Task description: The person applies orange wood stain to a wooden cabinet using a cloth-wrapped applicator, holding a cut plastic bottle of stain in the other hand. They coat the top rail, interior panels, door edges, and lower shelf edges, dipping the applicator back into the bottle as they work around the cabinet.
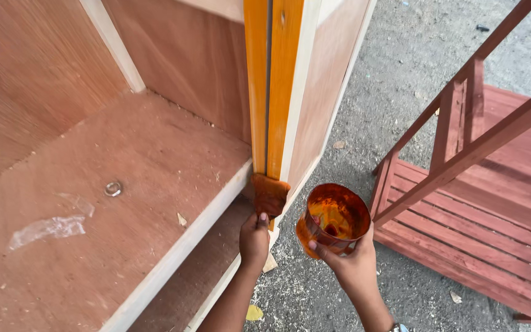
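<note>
Soft even daylight, faint shadows, sharp focus, no glare

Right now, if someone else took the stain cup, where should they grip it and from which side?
Grip the stain cup around its lower wall, from below on the side away from the right hand, whose fingers wrap the near side. Its open mouth faces up and looks wet inside, so avoid the rim.

Orange-stained rag point(270, 193), orange cup point(333, 219), red rack point(474, 203)
</note>
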The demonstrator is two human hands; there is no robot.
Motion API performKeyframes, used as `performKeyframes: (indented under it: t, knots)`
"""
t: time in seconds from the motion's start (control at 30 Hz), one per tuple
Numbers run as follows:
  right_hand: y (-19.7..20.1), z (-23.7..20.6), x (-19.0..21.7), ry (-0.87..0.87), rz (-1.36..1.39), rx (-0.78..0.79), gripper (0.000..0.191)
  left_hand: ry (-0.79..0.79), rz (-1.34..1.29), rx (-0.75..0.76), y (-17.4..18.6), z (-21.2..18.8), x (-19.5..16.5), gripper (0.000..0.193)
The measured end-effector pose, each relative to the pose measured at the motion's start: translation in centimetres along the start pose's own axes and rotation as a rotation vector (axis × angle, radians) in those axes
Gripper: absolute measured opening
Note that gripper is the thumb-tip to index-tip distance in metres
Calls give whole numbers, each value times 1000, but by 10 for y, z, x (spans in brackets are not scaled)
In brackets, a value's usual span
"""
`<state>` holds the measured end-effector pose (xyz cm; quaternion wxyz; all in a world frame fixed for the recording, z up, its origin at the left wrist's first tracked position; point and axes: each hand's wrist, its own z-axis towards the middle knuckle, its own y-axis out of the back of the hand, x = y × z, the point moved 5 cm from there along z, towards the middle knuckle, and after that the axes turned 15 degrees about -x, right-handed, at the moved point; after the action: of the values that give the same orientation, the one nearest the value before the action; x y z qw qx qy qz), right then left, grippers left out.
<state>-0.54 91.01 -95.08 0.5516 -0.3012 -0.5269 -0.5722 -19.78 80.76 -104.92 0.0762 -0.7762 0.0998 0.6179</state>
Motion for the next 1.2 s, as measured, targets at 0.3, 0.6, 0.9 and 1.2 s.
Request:
performKeyframes:
  t: [0.3,0.6,0.9,1.2]
  knots:
    - [11,-30,-52,-137,-62,-1,94,158,914,11,30,-3,82,48]
    - [53,-31,-31,-191,-139,-1,95,191,1072,-11,32,5,42,49]
    - [46,-17,32,-148,-9,12,97,38,971,-26,23,-14,-81,47]
    - [50,-5,80,-54,-55,-20,92,19,883,-8,35,-26,-175,45]
